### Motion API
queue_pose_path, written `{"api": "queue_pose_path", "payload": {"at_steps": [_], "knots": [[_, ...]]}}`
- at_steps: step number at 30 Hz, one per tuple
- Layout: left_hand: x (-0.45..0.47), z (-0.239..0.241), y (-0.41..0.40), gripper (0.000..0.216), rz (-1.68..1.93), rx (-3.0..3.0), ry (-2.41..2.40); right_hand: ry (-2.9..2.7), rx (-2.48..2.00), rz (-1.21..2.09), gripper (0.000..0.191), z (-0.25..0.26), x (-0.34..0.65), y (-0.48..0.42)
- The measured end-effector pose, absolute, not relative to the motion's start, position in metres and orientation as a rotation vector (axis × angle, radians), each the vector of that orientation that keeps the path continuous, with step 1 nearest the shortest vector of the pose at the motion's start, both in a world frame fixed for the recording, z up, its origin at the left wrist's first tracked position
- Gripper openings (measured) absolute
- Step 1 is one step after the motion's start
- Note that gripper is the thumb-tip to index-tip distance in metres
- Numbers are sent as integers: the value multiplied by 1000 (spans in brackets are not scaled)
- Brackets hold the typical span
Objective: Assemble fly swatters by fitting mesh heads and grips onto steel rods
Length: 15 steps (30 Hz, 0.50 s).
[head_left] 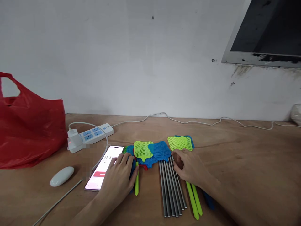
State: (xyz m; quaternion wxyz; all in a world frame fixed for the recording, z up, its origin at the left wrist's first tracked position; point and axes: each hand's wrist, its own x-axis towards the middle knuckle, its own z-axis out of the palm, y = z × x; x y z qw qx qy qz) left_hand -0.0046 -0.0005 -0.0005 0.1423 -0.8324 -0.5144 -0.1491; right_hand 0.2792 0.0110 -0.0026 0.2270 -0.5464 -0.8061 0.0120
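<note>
My left hand (121,172) is curled over blue fly swatter handles (133,168), beside the phone. A yellow-green handle (136,185) sticks out by its thumb. My right hand (191,166) lies at the upper ends of several metal rods (171,191), thumb and index finger apart and touching them. Mesh swatter heads lie behind the hands: a yellow-green head (143,149), a blue head (160,150) overlapping it, and another yellow-green head (179,143) over a blue one. Two yellow-green handles (194,199) emerge below my right hand. Its outer fingers are partly hidden.
A lit phone (103,168) showing a timer lies left, partly under my left hand. A white power strip (94,135) with cables, a white mouse (62,176) and a red plastic bag (33,125) stand further left. A wall-mounted screen (270,31) hangs above right.
</note>
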Motion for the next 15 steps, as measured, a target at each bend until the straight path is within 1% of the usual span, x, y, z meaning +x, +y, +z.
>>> {"api": "queue_pose_path", "payload": {"at_steps": [2,6,9,12,15], "knots": [[-4,0,0,25,-455,-2420,-1481,-2228,-1564,92,23,-2,279,9],[-2,3,-1,20,-567,-2489,-1458,-2237,-1635,145,18,-1,276,7],[0,4,-3,16,-686,-2609,-1435,-2222,-1707,128,22,0,274,6],[3,5,-7,17,-829,-2775,-1444,-2211,-1749,87,24,-2,274,7],[5,5,-11,22,-1057,-2917,-1472,-2159,-1769,88,24,-7,274,9]]}}
